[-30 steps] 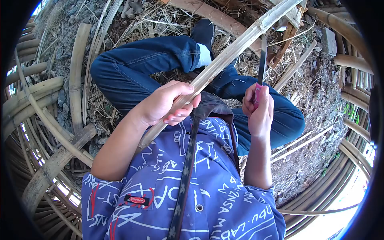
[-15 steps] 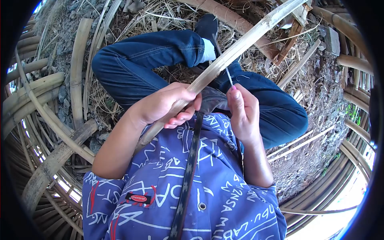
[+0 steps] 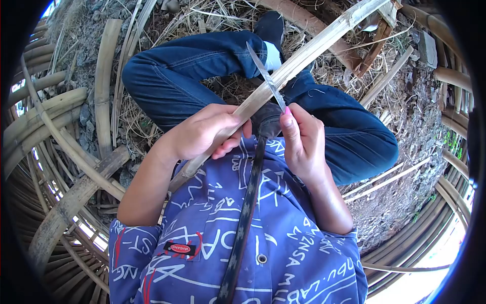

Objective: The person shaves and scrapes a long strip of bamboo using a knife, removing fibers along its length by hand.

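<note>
A long split bamboo strip (image 3: 304,55) slants from my waist up to the far right. My left hand (image 3: 212,131) is wrapped around its lower part, thumb on top and fingers curled beneath. In my right hand (image 3: 302,139) is a knife (image 3: 267,76), its pink handle mostly hidden by the fingers. The narrow blade points up and left and crosses over the strip, a short way beyond my left hand. Whether the edge touches the bamboo I cannot tell.
My crossed legs in jeans (image 3: 187,66) lie under the strip. Pale shavings (image 3: 212,20) litter the stony ground. Bamboo poles (image 3: 104,91) stand at the left, with a curved bamboo frame (image 3: 66,202) nearer. A brown wood piece (image 3: 373,50) lies at the far right.
The knife has turned so that its flat blade now shows across the strip, and my right hand has shifted slightly left. My left hand keeps its hold on the bamboo.
</note>
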Demonstrator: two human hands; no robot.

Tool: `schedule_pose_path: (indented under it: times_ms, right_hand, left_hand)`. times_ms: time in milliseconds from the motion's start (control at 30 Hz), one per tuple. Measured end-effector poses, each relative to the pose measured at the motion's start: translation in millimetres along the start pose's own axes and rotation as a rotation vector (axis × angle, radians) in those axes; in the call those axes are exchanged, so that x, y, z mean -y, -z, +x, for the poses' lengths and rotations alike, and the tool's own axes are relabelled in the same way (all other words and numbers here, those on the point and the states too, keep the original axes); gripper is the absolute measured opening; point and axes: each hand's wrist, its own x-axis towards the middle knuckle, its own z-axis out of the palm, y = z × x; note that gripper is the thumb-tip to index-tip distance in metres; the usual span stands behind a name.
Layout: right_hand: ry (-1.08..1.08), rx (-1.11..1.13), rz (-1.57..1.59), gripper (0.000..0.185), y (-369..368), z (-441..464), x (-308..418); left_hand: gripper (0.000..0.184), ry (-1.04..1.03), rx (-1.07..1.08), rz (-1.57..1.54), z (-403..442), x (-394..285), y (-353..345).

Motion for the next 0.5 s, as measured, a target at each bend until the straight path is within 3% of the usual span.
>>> schedule_pose_path:
  times_ms: [100, 267, 500]
  right_hand:
    - [-0.019, -0.009, 0.034, 0.040, -1.6, -1.7, 3.0]
    - [0.064, -0.013, -0.205, 0.035, -9.5, -4.3, 5.0]
    - [0.103, -0.065, -0.432, 0.038, -9.1, -2.1, 4.1]
  left_hand:
    - [0.031, 0.045, 0.032, -0.119, -2.3, -0.9, -1.3]
    - [0.025, 0.058, 0.012, -0.208, 2.2, -0.4, -15.6]
    - [0.021, 0.058, -0.068, -0.107, 6.8, -4.8, -24.1]
